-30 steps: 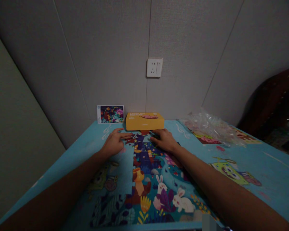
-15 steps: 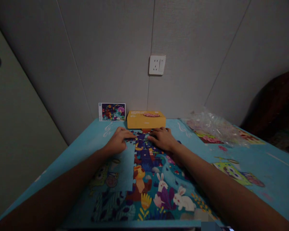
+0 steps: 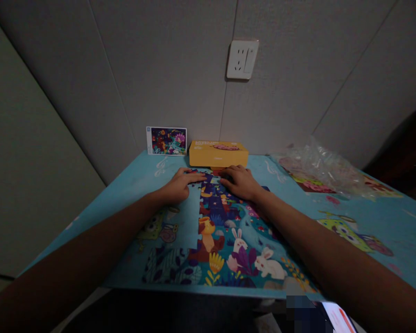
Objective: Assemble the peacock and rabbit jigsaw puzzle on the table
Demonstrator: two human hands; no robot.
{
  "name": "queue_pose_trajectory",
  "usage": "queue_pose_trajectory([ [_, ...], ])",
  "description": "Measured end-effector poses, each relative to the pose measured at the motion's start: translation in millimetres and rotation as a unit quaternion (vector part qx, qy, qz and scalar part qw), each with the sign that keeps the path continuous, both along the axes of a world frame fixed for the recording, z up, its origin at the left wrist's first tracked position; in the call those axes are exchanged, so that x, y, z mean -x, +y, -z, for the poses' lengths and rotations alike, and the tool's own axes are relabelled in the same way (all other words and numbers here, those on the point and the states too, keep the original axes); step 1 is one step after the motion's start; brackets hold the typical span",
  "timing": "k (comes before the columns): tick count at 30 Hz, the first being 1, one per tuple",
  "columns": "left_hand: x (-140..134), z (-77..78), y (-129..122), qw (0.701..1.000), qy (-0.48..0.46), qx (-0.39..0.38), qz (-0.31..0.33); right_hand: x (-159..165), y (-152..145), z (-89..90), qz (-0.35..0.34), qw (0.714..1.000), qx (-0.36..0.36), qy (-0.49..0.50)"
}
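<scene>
A partly assembled jigsaw puzzle (image 3: pixel 217 231) with rabbits, a bear and flowers lies on the table. My left hand (image 3: pixel 180 186) rests at its far left corner, fingers stretched to the right over dark blue pieces. Across from it, my right hand (image 3: pixel 241 181) lies on the far part of the puzzle, thumb apart from its slightly bent fingers. Between the two hands a small light-coloured patch shows among the dark pieces. What lies under the palms and fingers is hidden.
A yellow box (image 3: pixel 218 156) stands just behind the hands, against the wall. Left of it leans a picture card (image 3: pixel 167 141). Crumpled clear plastic (image 3: pixel 333 166) lies at the right. The blue table cover (image 3: pixel 125 185) has cartoon prints. A phone-like screen (image 3: pixel 338 317) shows below the near edge.
The view has tipped downward, so everything sits higher in the picture and the table's near edge shows. My left fingers reach slightly further right; my right hand stays about where it was.
</scene>
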State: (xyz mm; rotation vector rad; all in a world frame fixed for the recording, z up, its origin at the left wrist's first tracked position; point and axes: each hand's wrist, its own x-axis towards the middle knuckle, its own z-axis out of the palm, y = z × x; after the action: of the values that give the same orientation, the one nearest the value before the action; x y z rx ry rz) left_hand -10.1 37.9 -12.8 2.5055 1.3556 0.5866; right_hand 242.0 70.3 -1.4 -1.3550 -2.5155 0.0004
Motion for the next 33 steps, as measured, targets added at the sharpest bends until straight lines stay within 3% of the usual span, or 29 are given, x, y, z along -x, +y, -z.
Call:
queue_pose_trajectory([
  [10,0,-3.3,0,1.000,-0.006,-0.013,-0.016,1,5,5.7,-0.007,1.000,0.007,0.010],
  [16,-3,-5.3,-1,0.999,0.037,0.024,0.004,2,5,9.3,0.000,1.000,0.015,0.001],
  [20,-4,-3.9,0,0.999,0.016,0.031,-0.018,2,6,9.7,0.001,1.000,0.009,0.000],
  [33,-5,-3.9,-2,0.998,0.005,0.006,0.060,3,5,9.1,-0.022,0.999,-0.006,0.034],
])
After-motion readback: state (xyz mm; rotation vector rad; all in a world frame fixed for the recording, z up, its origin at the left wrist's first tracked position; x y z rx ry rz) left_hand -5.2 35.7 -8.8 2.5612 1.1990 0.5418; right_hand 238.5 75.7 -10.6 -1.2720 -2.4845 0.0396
